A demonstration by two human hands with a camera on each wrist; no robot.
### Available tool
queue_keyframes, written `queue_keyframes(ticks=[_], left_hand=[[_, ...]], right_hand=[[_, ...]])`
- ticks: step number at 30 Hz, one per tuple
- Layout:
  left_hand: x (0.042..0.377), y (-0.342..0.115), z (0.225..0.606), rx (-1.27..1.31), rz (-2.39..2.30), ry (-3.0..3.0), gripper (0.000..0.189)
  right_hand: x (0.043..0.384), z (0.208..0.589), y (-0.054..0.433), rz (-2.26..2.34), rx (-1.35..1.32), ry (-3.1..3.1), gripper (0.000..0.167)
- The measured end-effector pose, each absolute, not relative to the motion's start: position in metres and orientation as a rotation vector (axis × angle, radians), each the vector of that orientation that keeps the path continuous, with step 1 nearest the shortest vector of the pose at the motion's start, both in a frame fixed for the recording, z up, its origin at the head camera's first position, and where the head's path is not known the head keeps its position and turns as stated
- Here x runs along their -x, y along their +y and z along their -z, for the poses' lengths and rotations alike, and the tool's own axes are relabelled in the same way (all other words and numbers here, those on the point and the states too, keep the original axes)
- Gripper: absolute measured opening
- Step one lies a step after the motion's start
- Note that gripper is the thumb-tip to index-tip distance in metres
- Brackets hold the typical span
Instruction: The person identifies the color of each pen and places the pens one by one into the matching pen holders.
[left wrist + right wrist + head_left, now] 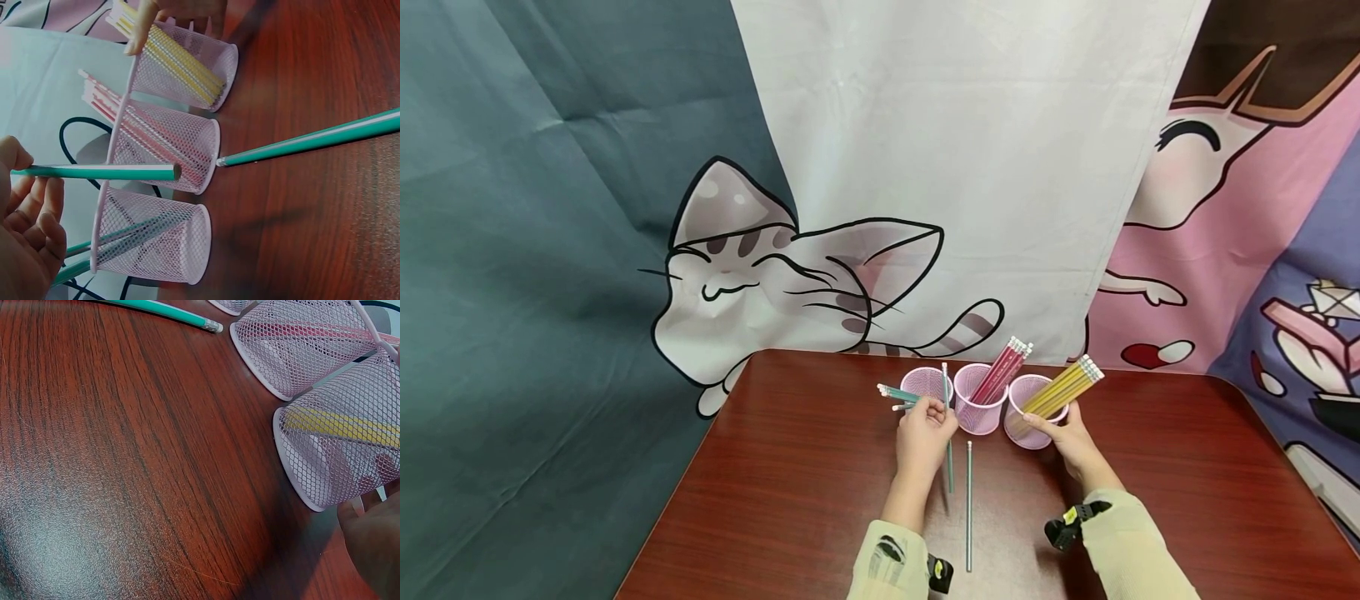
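My left hand (925, 433) pinches a green pencil (951, 471) in front of the left mesh pencil cup (927, 381). In the left wrist view, that pencil (106, 172) has its flat, unsharpened end over the cups. A few green pencils (895, 394) lean in the left cup. My right hand (1078, 450) grips the right mesh pencil cup (1028, 435), its thumb at the rim. Yellow pencils (1063, 390) lean to the right in that cup. Between them stands the middle cup (979, 421) with red pencils (1000, 375).
Another green pencil (969, 508) lies on the dark red wooden table (775, 500), its eraser end pointing toward the middle cup. Behind the table's back edge hangs a cloth (970, 167) printed with cartoon animals.
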State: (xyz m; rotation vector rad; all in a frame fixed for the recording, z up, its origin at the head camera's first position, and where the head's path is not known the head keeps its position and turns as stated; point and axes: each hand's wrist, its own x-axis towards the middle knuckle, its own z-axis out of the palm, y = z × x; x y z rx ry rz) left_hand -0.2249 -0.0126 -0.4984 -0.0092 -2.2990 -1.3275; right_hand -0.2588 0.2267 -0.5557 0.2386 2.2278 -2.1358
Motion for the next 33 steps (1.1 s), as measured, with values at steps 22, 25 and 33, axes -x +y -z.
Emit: queue_keyframes(ticks=[22,25,33], left_hand=[[0.228,-0.021,0.484,-0.005,1.431,-1.957,0.016],[0.229,-0.022,0.484,-0.021,1.415,-1.942,0.017],[0.229,-0.024,0.482,-0.047,1.402,-1.924,0.016]], right_hand=[[0.259,0.555,0.227,2.127,-0.248,2.218,0.086],[0.259,0.555,0.227,2.128,-0.244,2.219,0.085],[0.259,0.556,0.227,2.129,-0.235,2.223,0.084]])
